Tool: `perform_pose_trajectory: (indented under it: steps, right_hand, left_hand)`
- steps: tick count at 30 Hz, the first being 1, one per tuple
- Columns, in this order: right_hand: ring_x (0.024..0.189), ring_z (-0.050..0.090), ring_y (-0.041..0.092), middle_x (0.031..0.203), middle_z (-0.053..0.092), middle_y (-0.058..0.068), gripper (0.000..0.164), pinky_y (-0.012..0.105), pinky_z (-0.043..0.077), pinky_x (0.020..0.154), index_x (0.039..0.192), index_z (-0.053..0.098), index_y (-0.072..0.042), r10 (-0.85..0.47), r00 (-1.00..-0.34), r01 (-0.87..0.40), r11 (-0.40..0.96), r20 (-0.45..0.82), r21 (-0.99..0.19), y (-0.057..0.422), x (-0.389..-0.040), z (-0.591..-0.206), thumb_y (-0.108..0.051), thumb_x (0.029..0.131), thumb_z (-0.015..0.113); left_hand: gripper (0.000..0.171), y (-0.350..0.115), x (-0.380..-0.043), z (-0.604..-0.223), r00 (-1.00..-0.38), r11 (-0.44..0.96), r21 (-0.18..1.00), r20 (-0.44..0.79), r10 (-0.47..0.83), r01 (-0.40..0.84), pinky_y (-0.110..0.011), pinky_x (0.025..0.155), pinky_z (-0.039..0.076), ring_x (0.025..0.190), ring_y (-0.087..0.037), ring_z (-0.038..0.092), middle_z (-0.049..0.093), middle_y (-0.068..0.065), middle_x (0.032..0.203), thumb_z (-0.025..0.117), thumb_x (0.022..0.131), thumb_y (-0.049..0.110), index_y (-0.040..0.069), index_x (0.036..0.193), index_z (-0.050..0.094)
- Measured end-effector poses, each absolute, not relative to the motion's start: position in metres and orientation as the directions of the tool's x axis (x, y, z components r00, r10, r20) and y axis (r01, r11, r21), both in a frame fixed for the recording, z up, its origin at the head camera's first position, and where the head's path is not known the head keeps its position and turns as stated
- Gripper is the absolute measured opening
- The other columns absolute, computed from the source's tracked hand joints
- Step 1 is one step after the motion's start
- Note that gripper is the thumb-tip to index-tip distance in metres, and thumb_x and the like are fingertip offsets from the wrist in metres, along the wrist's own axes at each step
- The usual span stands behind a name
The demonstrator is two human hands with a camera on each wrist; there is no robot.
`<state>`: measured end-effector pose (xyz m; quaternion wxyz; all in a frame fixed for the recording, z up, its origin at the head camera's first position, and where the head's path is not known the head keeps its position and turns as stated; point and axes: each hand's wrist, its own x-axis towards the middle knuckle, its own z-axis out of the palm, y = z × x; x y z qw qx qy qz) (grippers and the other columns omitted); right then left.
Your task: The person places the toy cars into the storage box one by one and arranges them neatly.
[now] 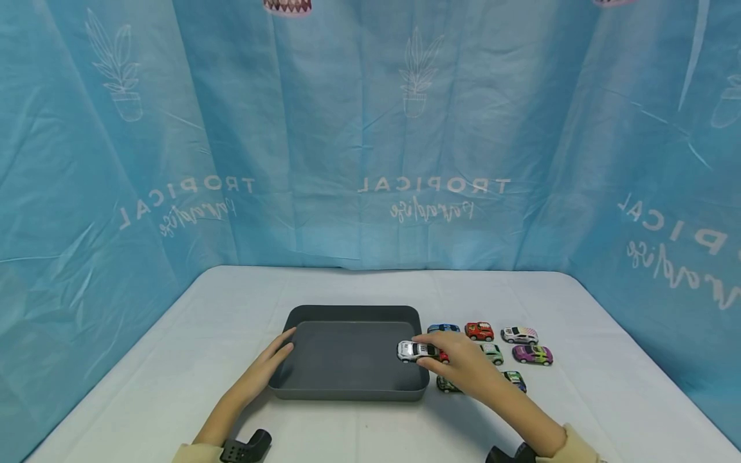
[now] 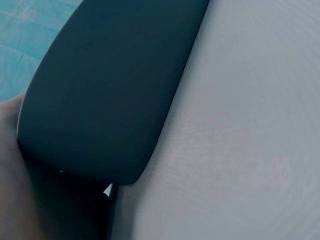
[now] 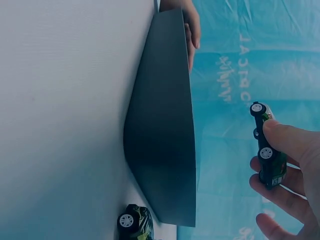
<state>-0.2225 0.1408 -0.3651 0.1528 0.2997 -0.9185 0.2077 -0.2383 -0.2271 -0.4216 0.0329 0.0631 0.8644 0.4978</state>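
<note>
My right hand [image 1: 457, 360] pinches a white and black toy car [image 1: 413, 351] between thumb and fingers, above the right side of a dark grey tray [image 1: 347, 394]. In the right wrist view the toy car [image 3: 267, 147] shows its wheels and dark underside, higher than the rim of the tray [image 3: 160, 120]. My left hand [image 1: 263, 366] holds the tray's left rim, fingertips over the edge; some of its fingers are hidden. In the left wrist view the outer wall of the tray [image 2: 110, 90] fills much of the picture, beside the left hand [image 2: 12, 170].
Right of the tray several more toy cars stand on the white tablecloth [image 1: 359, 427], among them a blue [image 1: 444, 328], a red [image 1: 479, 331], a white [image 1: 519, 335] and a purple one [image 1: 532, 355]. My right hand partly covers some. A blue curtain [image 1: 370, 128] hangs behind the table.
</note>
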Motion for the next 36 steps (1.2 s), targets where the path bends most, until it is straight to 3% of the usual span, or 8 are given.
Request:
perform_pose_trajectory:
  steps: [12,26,31,36]
  right_hand:
    - [0.099,0.063,0.016,0.107,0.067,-0.003,0.033,0.033,0.053,0.081,0.112,0.063,-0.016,-0.513,-0.724,-0.664,0.700,0.461,-0.263,0.139,-0.224,-0.361,-0.028,0.081,0.067]
    - [0.102,0.063,0.017,0.109,0.067,-0.001,0.034,0.036,0.052,0.085,0.113,0.063,-0.016,-0.504,-0.719,-0.665,0.699,0.478,-0.263,0.129,-0.227,-0.351,-0.026,0.081,0.067]
    - [0.091,0.063,0.013,0.108,0.067,-0.001,0.034,0.028,0.053,0.073,0.114,0.063,-0.015,-0.506,-0.720,-0.667,0.694,0.475,-0.272,0.124,-0.225,-0.348,-0.028,0.082,0.066]
    - [0.100,0.063,0.017,0.108,0.067,-0.001,0.036,0.037,0.052,0.082,0.115,0.062,-0.016,-0.492,-0.739,-0.651,0.699,0.461,-0.297,0.117,-0.224,-0.346,-0.030,0.082,0.065]
  left_hand:
    - [0.052,-0.227,-0.238,-0.419,-0.988,0.485,0.870,0.020,0.154,0.093,-0.065,0.106,0.013,0.138,-0.042,0.010,0.015,-0.017,0.152,0.032,0.098,0.037,0.017,0.145,0.023]
    - [0.052,-0.228,-0.237,-0.420,-0.990,0.496,0.864,0.016,0.142,0.085,-0.065,0.106,0.015,0.138,-0.042,0.010,0.015,-0.018,0.152,0.033,0.098,0.038,0.017,0.145,0.023]
    - [0.053,-0.227,-0.235,-0.420,-0.990,0.496,0.864,0.014,0.143,0.084,-0.065,0.105,0.016,0.138,-0.043,0.011,0.016,-0.018,0.151,0.033,0.098,0.038,0.017,0.145,0.023]
    - [0.052,-0.226,-0.235,-0.419,-0.990,0.501,0.862,0.016,0.138,0.084,-0.066,0.104,0.016,0.138,-0.043,0.011,0.016,-0.018,0.151,0.033,0.098,0.037,0.016,0.145,0.023]
